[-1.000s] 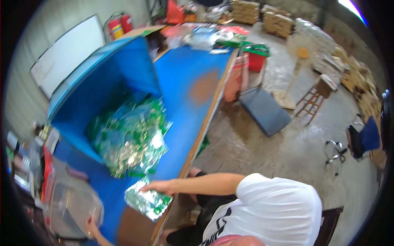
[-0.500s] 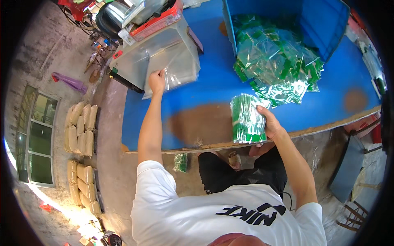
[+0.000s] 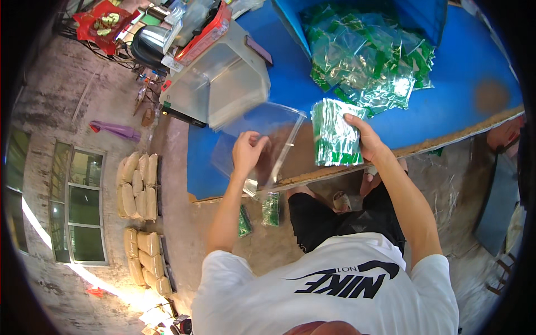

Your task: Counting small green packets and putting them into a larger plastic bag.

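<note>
Head view: over the blue surface (image 3: pixel 286 84), a clear plastic bag (image 3: pixel 282 129) is pinched by the left hand (image 3: pixel 248 152) and a stack of green-trimmed pouches (image 3: pixel 335 134) gripped by the right hand (image 3: pixel 371 140), the bag seemingly being readied, its mouth probably needing opening.

curled left hand (image 3: pixel 247 153), right hand (image 3: pixel 368 142) apart

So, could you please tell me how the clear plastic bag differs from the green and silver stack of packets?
The clear plastic bag is see-through and colourless; the green and silver stack of packets hides what lies behind it. The bag spreads wide and thin, whereas the stack looks smaller and thicker. Both catch the light.
</note>
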`<state>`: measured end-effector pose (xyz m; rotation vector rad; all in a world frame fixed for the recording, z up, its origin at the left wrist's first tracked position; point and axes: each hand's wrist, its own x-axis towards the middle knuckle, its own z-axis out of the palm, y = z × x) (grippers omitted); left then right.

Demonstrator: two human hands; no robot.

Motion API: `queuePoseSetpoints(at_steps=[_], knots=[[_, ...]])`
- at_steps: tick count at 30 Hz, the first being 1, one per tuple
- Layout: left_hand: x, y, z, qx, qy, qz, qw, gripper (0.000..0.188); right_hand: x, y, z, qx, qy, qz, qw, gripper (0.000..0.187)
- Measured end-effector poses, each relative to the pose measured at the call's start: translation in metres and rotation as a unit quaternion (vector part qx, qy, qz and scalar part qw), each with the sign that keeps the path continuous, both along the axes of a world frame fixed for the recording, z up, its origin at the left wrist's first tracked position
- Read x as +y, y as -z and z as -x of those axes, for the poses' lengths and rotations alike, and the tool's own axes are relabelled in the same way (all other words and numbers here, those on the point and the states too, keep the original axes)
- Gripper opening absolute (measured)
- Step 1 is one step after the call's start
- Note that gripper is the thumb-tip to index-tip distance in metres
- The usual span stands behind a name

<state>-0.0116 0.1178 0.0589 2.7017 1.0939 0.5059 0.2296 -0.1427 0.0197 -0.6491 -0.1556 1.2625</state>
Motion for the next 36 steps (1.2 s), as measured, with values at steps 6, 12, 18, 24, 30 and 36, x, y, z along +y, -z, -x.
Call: queuePoseSetpoints(at_steps=[6, 12, 18, 24, 30, 36], knots=[[-0.025, 0.024, 0.027, -0.159, 0.095, 0.151, 0.971, 0.028, 0.000, 0.006, 0.003, 0.007, 0.017, -0.021, 1.000, 0.051], [-0.051, 0.030, 0.020, -0.168, 0.033, 0.121, 0.978, 0.018, -0.002, 0.007, 0.004, -0.007, 0.029, -0.015, 0.999, 0.051], [-0.029, 0.039, 0.012, -0.258, 0.005, 0.182, 0.949, 0.018, 0.001, 0.009, 0.004, -0.014, 0.033, -0.025, 0.999, 0.050], [-0.039, 0.033, -0.034, -0.307, 0.005, 0.244, 0.920, 0.020, -0.005, -0.016, 0.019, -0.267, 0.093, 0.062, 0.957, 0.051], [-0.084, -0.007, -0.060, -0.354, 0.079, 0.298, 0.883, 0.012, 0.003, -0.085, 0.036, -0.261, -0.152, 0.224, 0.926, 0.045], [-0.117, -0.042, -0.081, -0.306, 0.232, 0.245, 0.890, 0.008, 0.012, -0.052, 0.002, -0.103, -0.120, 0.127, 0.979, 0.037]])
